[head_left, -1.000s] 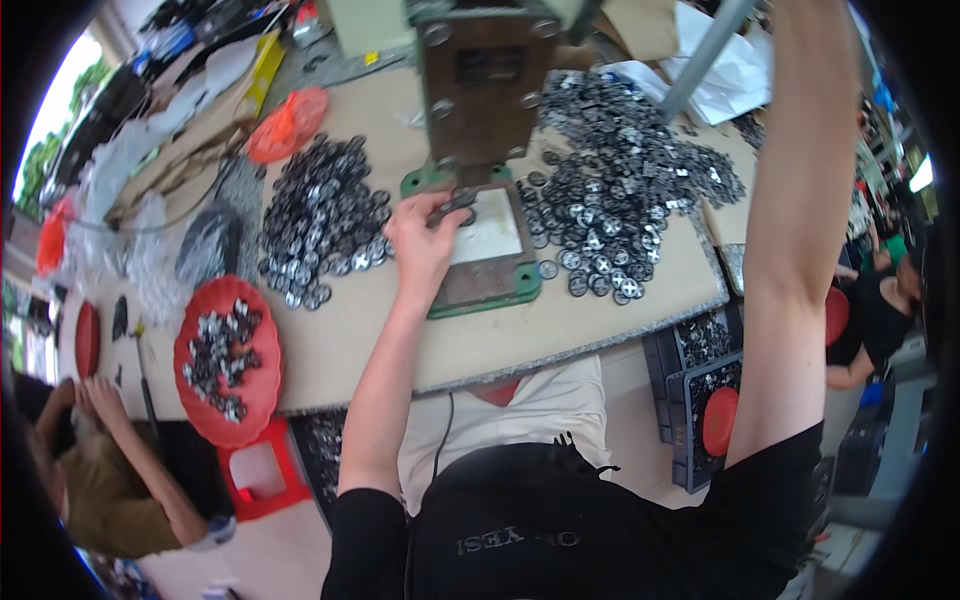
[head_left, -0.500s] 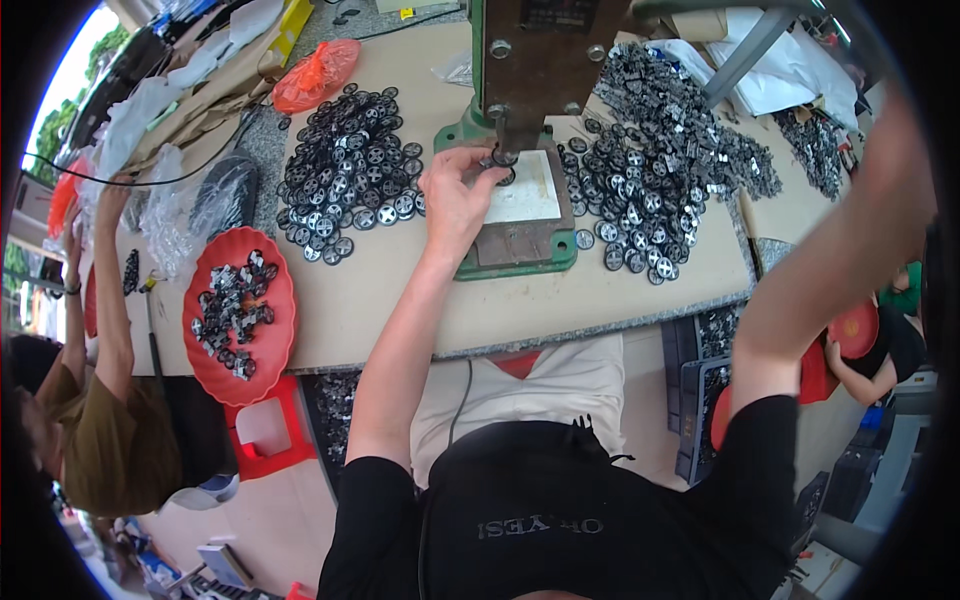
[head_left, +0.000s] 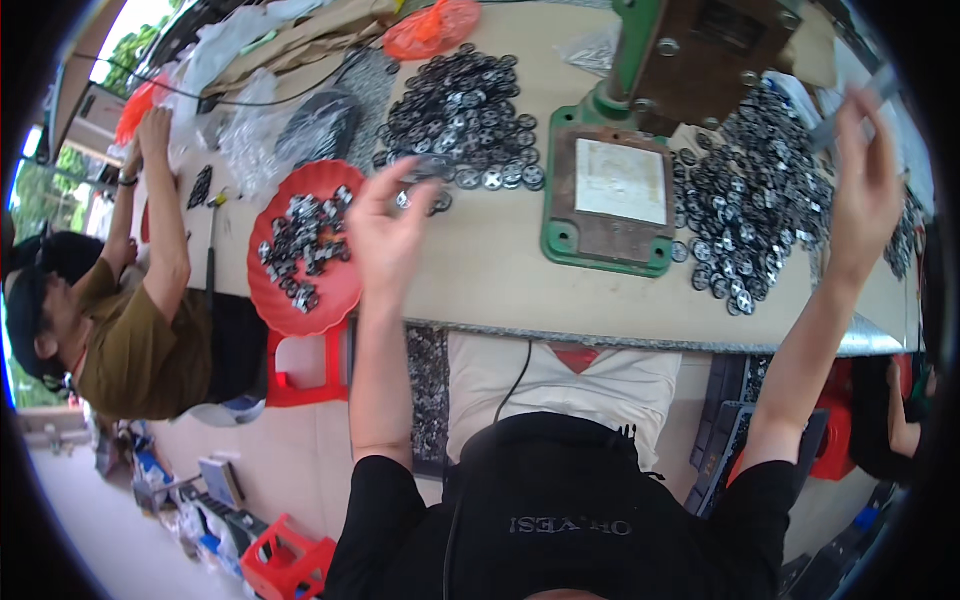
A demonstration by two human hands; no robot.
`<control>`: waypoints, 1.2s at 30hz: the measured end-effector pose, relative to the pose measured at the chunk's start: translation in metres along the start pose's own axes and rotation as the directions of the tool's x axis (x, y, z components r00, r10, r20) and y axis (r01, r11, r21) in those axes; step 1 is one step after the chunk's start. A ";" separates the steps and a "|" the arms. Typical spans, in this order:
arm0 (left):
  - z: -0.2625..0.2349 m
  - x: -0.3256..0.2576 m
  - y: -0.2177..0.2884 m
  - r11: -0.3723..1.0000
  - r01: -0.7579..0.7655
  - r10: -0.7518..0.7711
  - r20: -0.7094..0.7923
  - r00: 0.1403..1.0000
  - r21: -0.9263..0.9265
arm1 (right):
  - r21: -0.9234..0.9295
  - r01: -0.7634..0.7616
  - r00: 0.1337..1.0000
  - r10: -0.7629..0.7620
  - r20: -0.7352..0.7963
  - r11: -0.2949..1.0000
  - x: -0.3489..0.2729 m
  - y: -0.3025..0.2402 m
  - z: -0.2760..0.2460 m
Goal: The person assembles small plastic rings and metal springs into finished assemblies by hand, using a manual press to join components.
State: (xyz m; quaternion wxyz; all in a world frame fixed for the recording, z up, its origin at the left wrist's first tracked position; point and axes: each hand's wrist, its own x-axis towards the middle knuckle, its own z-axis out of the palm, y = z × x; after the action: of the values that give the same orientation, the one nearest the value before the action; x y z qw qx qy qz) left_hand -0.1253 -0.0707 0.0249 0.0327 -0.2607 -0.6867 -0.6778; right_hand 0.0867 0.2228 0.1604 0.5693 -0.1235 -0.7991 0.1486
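Observation:
My left hand [head_left: 388,235], blurred by motion, is raised over the table between the red dish and the left pile of wheels [head_left: 455,105]. Its thumb and fingers pinch a small dark wheel [head_left: 432,168], smeared in the picture. My right hand [head_left: 865,195] is up at the right, above the right pile of wheels and clips [head_left: 745,195]. Its fingers are stretched out and somewhat blurred, overlapping a grey bar [head_left: 825,132]. Between my hands stands a green hand press [head_left: 555,235] with a bare white plate [head_left: 620,182] on its base.
A red scalloped dish [head_left: 262,285] of assembled parts sits at the table's left edge. An orange plastic bag [head_left: 430,30] and clear plastic wrap [head_left: 245,140] lie farther back. At the left a co-worker [head_left: 150,330] reaches over the table. A red stool [head_left: 300,385] stands below the dish.
My left hand has left the press plate and moved left toward the red dish with the wheel. My right arm has come lower and fully into view. The whole view has shifted.

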 end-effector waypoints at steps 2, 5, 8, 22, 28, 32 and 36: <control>-0.045 0.004 0.020 0.962 0.074 -0.028 -0.175 0.984 0.264 | -0.002 -0.087 0.963 0.084 0.255 0.996 -0.059 0.003 0.012; -0.096 0.021 0.012 0.397 -0.239 0.452 0.038 0.891 0.886 | -0.084 -0.255 0.878 0.267 0.397 0.963 -0.114 0.017 0.002; -0.076 0.014 0.009 0.483 -0.270 0.410 0.058 0.910 0.833 | -0.108 -0.340 0.858 0.355 0.370 0.934 -0.149 0.025 0.002; 0.028 -0.017 -0.045 0.681 -0.125 -0.049 0.215 0.975 0.722 | -0.136 -0.478 0.705 0.472 0.529 0.868 -0.174 0.026 0.007; 0.034 -0.014 -0.040 0.627 -0.207 -0.039 0.296 0.954 0.751 | -0.231 -0.153 0.664 0.273 0.696 0.961 -0.165 0.038 0.021; 0.024 -0.011 -0.044 0.668 -0.237 -0.005 0.323 0.946 0.705 | -0.206 -0.174 0.568 0.269 0.778 0.963 -0.149 0.048 0.025; 0.026 -0.020 -0.031 0.951 0.177 -0.238 0.236 0.942 0.253 | -0.213 -0.276 0.651 0.345 0.676 0.937 -0.110 0.089 0.036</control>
State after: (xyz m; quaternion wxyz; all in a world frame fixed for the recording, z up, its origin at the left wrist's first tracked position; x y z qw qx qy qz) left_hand -0.1123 -0.0503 -0.0135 -0.1012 -0.2688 -0.7818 -0.5534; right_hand 0.0908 0.2618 0.0198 0.1811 -0.2179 -0.9276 0.2433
